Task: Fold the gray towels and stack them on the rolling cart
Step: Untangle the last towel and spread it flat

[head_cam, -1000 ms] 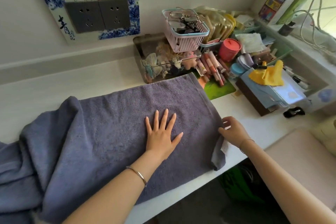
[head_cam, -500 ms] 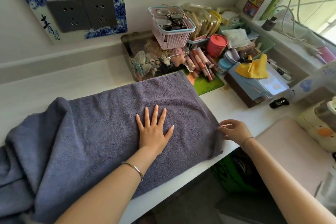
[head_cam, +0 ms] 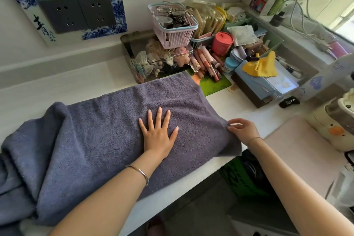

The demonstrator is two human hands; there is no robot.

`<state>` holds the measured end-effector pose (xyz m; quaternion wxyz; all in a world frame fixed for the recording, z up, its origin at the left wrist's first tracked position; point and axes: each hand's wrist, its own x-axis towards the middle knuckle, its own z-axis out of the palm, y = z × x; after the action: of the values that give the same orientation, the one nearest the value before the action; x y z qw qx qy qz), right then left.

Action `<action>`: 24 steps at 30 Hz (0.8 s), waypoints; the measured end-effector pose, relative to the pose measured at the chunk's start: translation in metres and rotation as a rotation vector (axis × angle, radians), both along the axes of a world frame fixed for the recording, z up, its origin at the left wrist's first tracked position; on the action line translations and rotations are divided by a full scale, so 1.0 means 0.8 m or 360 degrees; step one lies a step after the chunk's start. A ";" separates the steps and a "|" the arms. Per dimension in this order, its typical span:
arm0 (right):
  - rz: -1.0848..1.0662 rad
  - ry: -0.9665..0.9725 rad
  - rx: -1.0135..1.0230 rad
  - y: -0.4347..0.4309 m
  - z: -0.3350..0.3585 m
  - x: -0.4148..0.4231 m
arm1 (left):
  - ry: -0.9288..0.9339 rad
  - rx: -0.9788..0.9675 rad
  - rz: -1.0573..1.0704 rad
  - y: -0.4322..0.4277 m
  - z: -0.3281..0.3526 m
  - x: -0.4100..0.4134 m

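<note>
A large gray towel point(head_cam: 99, 140) lies spread over the white counter point(head_cam: 249, 113), bunched at the left and hanging off the left end. My left hand point(head_cam: 158, 132) presses flat on its middle, fingers spread. My right hand point(head_cam: 242, 130) pinches the towel's right edge near the front corner, which droops over the counter's front edge. No rolling cart is in view.
Behind the towel stand a clear box of trinkets point(head_cam: 157, 59), a pink basket point(head_cam: 172, 25), cosmetics point(head_cam: 206, 61), a red tub point(head_cam: 222, 43) and a brown box with a yellow cloth point(head_cam: 260, 65). A wall socket panel point(head_cam: 76, 11) is at the back left. A pale stool surface point(head_cam: 302, 151) sits on the right.
My right hand has shifted along the towel's right edge and pulled it flatter. My left hand stays pressed flat on the towel.
</note>
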<state>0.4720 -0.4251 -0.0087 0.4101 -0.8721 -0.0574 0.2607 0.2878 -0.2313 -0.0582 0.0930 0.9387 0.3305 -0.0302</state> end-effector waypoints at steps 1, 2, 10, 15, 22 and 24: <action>-0.0028 -0.0025 0.0018 0.002 -0.004 -0.003 | 0.0019 0.0003 0.0001 0.000 0.001 0.000; -0.0044 -0.0050 0.0034 0.003 -0.006 -0.006 | 0.0029 -0.0013 -0.0004 0.000 0.002 0.002; 0.0016 -0.0559 -0.0329 0.001 0.002 -0.032 | -0.0096 -0.0255 -0.0185 0.018 0.020 -0.034; 0.0292 -0.0816 -0.0170 0.071 0.015 -0.090 | -0.0188 -0.0171 -0.0183 0.059 0.043 -0.113; 0.0967 -0.0676 0.0181 0.236 0.031 -0.280 | -0.0309 0.0028 0.0176 0.171 0.098 -0.304; 0.1090 -0.0569 0.0334 0.275 0.039 -0.345 | -0.0296 0.0030 0.0284 0.201 0.109 -0.372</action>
<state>0.1961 -0.2051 0.0226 0.3699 -0.7876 -0.4416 0.2190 -0.0094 -0.0703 0.0292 0.1167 0.9052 0.4028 0.0687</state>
